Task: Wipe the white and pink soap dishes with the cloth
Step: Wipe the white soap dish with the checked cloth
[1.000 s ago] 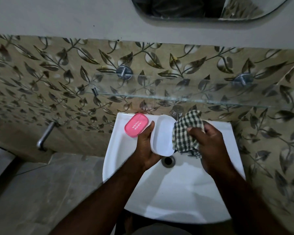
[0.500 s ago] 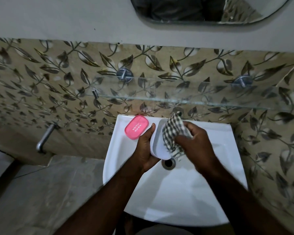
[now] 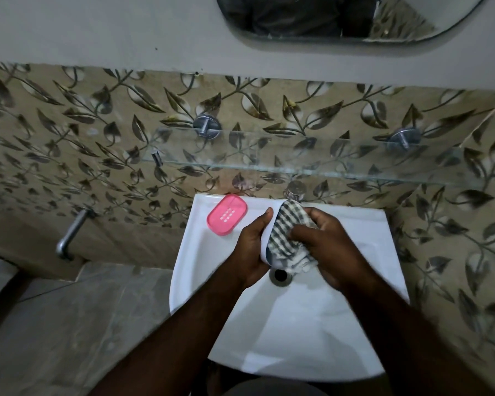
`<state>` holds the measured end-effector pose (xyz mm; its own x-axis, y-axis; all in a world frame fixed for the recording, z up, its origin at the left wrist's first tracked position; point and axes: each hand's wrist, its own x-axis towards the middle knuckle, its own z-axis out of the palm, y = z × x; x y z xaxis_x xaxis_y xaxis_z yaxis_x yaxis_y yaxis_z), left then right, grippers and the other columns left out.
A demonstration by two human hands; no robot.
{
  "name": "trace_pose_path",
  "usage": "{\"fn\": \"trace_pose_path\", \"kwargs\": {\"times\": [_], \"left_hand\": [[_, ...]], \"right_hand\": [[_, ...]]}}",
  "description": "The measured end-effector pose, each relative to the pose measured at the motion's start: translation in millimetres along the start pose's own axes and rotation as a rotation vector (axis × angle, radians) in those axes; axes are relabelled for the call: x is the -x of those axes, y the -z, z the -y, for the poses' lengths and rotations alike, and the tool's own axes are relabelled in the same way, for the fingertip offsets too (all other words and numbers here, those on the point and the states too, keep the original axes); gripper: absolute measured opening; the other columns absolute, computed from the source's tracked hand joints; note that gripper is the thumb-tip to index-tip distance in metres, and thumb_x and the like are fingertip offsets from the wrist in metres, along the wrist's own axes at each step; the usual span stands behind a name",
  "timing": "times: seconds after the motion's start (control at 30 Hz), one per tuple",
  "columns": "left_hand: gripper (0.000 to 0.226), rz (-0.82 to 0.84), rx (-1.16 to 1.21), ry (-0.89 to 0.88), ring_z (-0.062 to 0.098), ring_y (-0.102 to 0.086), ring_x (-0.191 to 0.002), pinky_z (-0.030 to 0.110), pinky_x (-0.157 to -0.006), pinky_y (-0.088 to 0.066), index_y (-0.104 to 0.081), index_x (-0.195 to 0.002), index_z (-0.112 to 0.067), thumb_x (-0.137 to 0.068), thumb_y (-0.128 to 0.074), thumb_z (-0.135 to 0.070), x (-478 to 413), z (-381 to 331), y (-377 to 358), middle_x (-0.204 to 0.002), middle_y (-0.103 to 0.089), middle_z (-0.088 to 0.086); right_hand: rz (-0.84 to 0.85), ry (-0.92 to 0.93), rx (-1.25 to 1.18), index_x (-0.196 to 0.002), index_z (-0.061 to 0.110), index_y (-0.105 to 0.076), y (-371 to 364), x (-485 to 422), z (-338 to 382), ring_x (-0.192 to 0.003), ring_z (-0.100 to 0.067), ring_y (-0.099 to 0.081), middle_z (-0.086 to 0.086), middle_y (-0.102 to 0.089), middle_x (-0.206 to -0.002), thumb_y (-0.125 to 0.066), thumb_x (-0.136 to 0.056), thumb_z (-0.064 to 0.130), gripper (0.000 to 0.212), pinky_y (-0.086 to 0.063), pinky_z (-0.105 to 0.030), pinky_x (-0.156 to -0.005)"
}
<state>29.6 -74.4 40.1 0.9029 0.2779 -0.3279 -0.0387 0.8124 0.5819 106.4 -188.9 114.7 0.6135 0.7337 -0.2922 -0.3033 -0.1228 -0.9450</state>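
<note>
Over the white sink (image 3: pixel 355 295), my left hand (image 3: pixel 250 247) grips the white soap dish (image 3: pixel 266 244) on edge, so only its rim and a strip of its inside show. My right hand (image 3: pixel 330 247) presses the checked cloth (image 3: pixel 287 238) into the dish's hollow, covering most of it. The pink soap dish (image 3: pixel 227 214) lies flat on the sink's back left corner, just left of my left thumb, untouched.
A glass shelf (image 3: pixel 297 164) on two metal pegs juts out above the sink, with the tap (image 3: pixel 295 190) partly hidden beneath it. A metal spout (image 3: pixel 69 238) sticks from the tiled wall at left. The drain (image 3: pixel 280 275) sits below my hands. A mirror (image 3: pixel 326 15) hangs above.
My right hand has brought the cloth from beside the white dish into its hollow, covering it. Both hands have shifted slightly toward the back of the sink.
</note>
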Motion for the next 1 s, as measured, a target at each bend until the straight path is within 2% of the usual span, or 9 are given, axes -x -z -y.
{"fn": "trace_pose_path", "kwargs": {"times": [0.13, 0.2, 0.33, 0.47, 0.57, 0.63, 0.77, 0.83, 1.0], "left_hand": [[0.045, -0.015, -0.080, -0.042, 0.025, -0.069, -0.103, 0.035, -0.088, -0.055, -0.070, -0.115, -0.007, -0.099, -0.044, -0.040, 2, -1, -2, -0.111, -0.073, 0.015], [0.043, -0.044, -0.138, -0.078, 0.023, -0.072, -0.096, 0.033, -0.083, -0.057, -0.075, -0.105, -0.011, -0.097, -0.047, -0.042, 3, -6, -1, -0.103, -0.075, 0.013], [0.038, -0.072, -0.260, -0.164, 0.023, -0.074, -0.083, 0.030, -0.068, -0.059, -0.078, -0.097, -0.016, -0.098, -0.050, -0.041, 3, -18, -3, -0.090, -0.077, 0.013], [0.047, -0.012, -0.245, -0.171, 0.024, -0.071, -0.101, 0.031, -0.081, -0.057, -0.070, -0.115, -0.011, -0.097, -0.046, -0.047, 6, -23, -17, -0.110, -0.074, 0.015], [0.049, 0.042, -0.224, -0.201, 0.023, -0.064, -0.117, 0.031, -0.091, -0.053, -0.063, -0.126, -0.011, -0.101, -0.038, -0.046, 5, -20, -24, -0.126, -0.067, 0.012], [0.051, 0.008, -0.218, -0.205, 0.025, -0.063, -0.117, 0.033, -0.092, -0.054, -0.063, -0.126, -0.010, -0.102, -0.038, -0.047, 4, -21, -25, -0.125, -0.067, 0.013], [0.066, -0.093, -0.296, -0.206, 0.035, -0.066, -0.106, 0.042, -0.088, -0.056, -0.060, -0.126, 0.002, -0.095, -0.046, -0.055, 7, -29, -21, -0.113, -0.068, 0.026], [0.068, -0.118, -0.333, -0.193, 0.039, -0.062, -0.113, 0.047, -0.097, -0.051, -0.058, -0.128, 0.004, -0.095, -0.047, -0.054, 9, -28, -24, -0.122, -0.063, 0.031], [0.057, -0.011, -0.249, -0.179, 0.031, -0.056, -0.126, 0.043, -0.109, -0.042, -0.054, -0.134, -0.002, -0.099, -0.045, -0.046, 9, -16, -32, -0.134, -0.060, 0.020]], "right_hand": [[0.010, -0.131, -0.383, -0.108, -0.006, -0.061, -21, 2, -6, -0.066, -0.030, -0.067, -0.025, -0.065, -0.088, -0.062, -0.084, -0.007, 0.025, -0.055, -0.030, -0.052], [0.042, -0.105, -0.297, -0.105, -0.002, -0.064, -22, 6, -11, -0.064, -0.030, -0.068, -0.023, -0.068, -0.086, -0.060, -0.083, -0.009, 0.023, -0.055, -0.031, -0.051], [0.125, -0.037, 0.059, -0.099, 0.003, -0.069, -18, 12, -20, -0.075, -0.029, -0.068, -0.019, -0.073, -0.088, -0.055, -0.080, -0.016, 0.031, -0.056, -0.041, -0.071], [0.092, -0.061, -0.192, -0.095, -0.007, -0.066, -13, -5, 1, -0.075, -0.033, -0.067, -0.025, -0.069, -0.085, -0.045, -0.082, -0.015, 0.026, -0.058, -0.033, -0.067], [-0.039, -0.047, -0.464, -0.102, -0.008, -0.065, -12, -21, 17, -0.084, -0.036, -0.068, -0.027, -0.069, -0.095, -0.045, -0.081, -0.014, 0.030, -0.056, -0.041, -0.080], [-0.030, 0.009, -0.392, -0.103, -0.006, -0.066, -16, -17, 16, -0.086, -0.036, -0.068, -0.027, -0.070, -0.098, -0.045, -0.083, -0.013, 0.031, -0.055, -0.043, -0.083], [0.154, 0.009, -0.062, -0.101, -0.009, -0.065, -18, 7, -1, -0.080, -0.033, -0.065, -0.025, -0.069, -0.090, -0.050, -0.086, -0.010, 0.021, -0.055, -0.034, -0.068], [0.171, -0.023, -0.079, -0.098, -0.010, -0.066, -15, 5, 2, -0.079, -0.032, -0.066, -0.025, -0.069, -0.089, -0.056, -0.088, -0.005, 0.015, -0.057, -0.033, -0.066], [-0.079, 0.042, -0.371, -0.101, -0.006, -0.068, -17, -16, 15, -0.079, -0.031, -0.071, -0.022, -0.073, -0.089, -0.059, -0.089, -0.003, 0.016, -0.060, -0.034, -0.071]]}}
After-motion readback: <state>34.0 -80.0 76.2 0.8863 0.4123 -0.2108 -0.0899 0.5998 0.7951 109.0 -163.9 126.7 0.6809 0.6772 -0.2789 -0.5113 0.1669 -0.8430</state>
